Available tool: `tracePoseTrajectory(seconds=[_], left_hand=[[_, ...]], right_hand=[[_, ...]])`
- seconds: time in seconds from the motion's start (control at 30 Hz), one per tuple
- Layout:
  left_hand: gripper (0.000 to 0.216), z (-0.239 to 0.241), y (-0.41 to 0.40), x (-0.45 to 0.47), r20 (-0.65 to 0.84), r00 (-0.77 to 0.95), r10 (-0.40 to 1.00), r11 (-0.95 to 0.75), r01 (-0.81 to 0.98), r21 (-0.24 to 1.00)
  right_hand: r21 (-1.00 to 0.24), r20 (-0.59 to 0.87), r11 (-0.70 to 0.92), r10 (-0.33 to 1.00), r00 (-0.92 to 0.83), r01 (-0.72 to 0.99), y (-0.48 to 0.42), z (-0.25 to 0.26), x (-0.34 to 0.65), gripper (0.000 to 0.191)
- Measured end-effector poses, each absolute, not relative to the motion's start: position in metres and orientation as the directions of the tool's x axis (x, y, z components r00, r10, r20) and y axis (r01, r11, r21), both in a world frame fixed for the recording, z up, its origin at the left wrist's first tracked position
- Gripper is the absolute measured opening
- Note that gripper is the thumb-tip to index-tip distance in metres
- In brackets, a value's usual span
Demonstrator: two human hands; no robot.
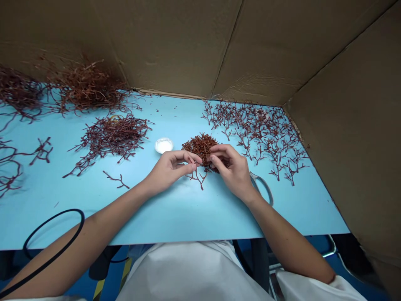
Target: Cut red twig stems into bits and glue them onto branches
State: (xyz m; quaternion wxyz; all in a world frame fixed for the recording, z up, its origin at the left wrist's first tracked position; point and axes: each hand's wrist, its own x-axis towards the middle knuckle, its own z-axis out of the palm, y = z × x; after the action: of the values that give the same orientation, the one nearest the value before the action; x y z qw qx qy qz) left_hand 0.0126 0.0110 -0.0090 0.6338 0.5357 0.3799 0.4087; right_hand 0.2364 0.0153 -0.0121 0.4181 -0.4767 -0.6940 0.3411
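Both forearms angle in from the lower corners of the view. The left hand (171,169) has its thumb and forefinger pressed together, though whether a thin sprig lies between them is hard to tell from here. The right hand (231,170) curls into a pinch on the clump of dark red branching sprigs (200,148), which sits at twelve o'clock from the wrists, touching both hands. A loose sprig (197,177) lies just below them. A metal scissor handle (263,188) pokes out at three o'clock from the right hand. On the blue bench (188,217), a small round dish (163,145) of white stuff stands at nine o'clock from the clump. Heaped sprigs (109,136) lie at ten o'clock, spread sprigs (255,133) at two o'clock. A black cable (53,230) crosses the left forearm. Cardboard walls (166,42) rise behind.
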Motion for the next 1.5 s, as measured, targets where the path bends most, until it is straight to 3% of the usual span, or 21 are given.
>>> tracePoseTrajectory(seconds=[0.17, 0.33, 0.43, 0.63, 0.9, 1.3, 1.5], left_hand=[[0.026, -0.011, 0.011, 0.013, -0.033, 0.362, 0.932, 0.076, -0.104, 0.992], [0.028, -0.015, 0.011, 0.014, -0.031, 0.355, 0.934, 0.072, -0.101, 0.992], [0.027, -0.016, 0.011, 0.015, -0.028, 0.355, 0.935, 0.071, -0.108, 0.992], [0.027, -0.013, 0.009, 0.017, 0.019, 0.438, 0.899, 0.062, -0.169, 0.984], [0.031, -0.008, 0.006, 0.015, 0.006, 0.533, 0.846, 0.098, -0.166, 0.981], [0.041, -0.006, 0.006, 0.016, 0.025, 0.528, 0.849, 0.035, -0.104, 0.994], [0.043, -0.006, 0.006, 0.017, 0.02, 0.547, 0.837, 0.046, -0.106, 0.993]], right_hand=[[-0.719, 0.393, 0.439, 0.896, -0.206, 0.539, 0.016, -0.015, 0.241, 0.015], [-0.683, 0.419, 0.457, 0.884, -0.206, 0.57, 0.017, -0.016, 0.242, 0.017], [-0.72, 0.393, 0.427, 0.901, -0.186, 0.548, 0.018, -0.013, 0.241, 0.013], [-0.912, 0.221, 0.312, 0.921, -0.321, 0.267, 0.01, 0.0, 0.234, 0.016], [-0.906, 0.228, 0.355, 0.867, -0.442, 0.229, 0.004, -0.003, 0.231, 0.019], [-0.895, 0.238, 0.381, 0.846, -0.476, 0.23, 0.003, -0.004, 0.231, 0.016], [-0.834, 0.291, 0.485, 0.79, -0.54, 0.261, 0.005, 0.002, 0.233, 0.018]])
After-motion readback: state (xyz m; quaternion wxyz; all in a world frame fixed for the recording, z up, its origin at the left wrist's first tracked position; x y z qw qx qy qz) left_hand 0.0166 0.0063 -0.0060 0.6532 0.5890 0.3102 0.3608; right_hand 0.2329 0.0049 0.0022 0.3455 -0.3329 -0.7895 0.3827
